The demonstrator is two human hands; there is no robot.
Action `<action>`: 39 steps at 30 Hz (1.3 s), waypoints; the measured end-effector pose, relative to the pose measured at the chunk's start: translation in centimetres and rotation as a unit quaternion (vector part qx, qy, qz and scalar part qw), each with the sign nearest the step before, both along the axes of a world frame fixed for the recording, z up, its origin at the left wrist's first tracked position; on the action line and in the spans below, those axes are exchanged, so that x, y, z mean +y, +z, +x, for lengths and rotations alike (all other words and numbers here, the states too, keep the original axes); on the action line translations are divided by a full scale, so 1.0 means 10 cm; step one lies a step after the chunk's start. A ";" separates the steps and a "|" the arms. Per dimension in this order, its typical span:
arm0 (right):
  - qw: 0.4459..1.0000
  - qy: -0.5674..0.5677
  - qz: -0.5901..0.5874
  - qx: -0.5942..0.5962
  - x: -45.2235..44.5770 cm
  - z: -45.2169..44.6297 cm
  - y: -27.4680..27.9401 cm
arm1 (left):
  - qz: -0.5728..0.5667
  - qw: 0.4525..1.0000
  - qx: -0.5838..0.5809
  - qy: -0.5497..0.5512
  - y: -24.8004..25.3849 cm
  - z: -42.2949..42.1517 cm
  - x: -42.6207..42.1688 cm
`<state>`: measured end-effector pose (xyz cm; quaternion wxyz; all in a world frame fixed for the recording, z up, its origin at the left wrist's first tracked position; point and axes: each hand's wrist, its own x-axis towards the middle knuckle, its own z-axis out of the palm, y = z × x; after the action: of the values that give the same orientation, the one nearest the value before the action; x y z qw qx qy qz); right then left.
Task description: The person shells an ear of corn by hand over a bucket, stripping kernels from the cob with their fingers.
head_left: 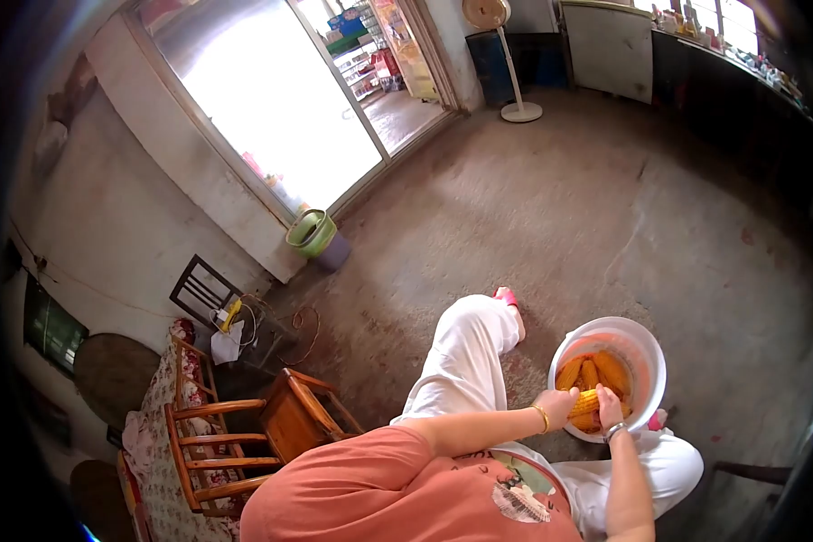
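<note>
A yellow corn cob (585, 403) is held between my two hands over a white bucket (652, 350). My left hand (557, 408), with a yellow bangle at the wrist, is closed on the cob's left end. On its right end, my right hand (609, 408) is closed too, with a silvery band at the wrist. Several more orange-yellow cobs (611, 370) lie inside the bucket below my hands. The bucket stands on the floor between my legs, which are in white trousers.
Wooden chair (226, 438) and dark chair (210, 287) at the left. Green-rimmed bin (314, 237) beside the glass door (289, 99). A white-based stand fan (521, 112) stands at the back, near a pale panel (608, 52). A dark bar-like object (752, 471) is at the lower right.
</note>
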<state>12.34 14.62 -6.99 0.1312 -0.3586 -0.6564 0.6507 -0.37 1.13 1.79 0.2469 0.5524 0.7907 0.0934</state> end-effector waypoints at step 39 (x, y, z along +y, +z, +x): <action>0.995 -0.087 0.003 0.050 0.03 0.04 -0.23 | 0.003 1.000 0.019 -0.015 -0.02 0.00 0.13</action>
<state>12.74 14.95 -9.32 0.2208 -0.3810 -0.6170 0.6522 -0.33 2.43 1.59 0.2316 0.5664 0.7867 0.0818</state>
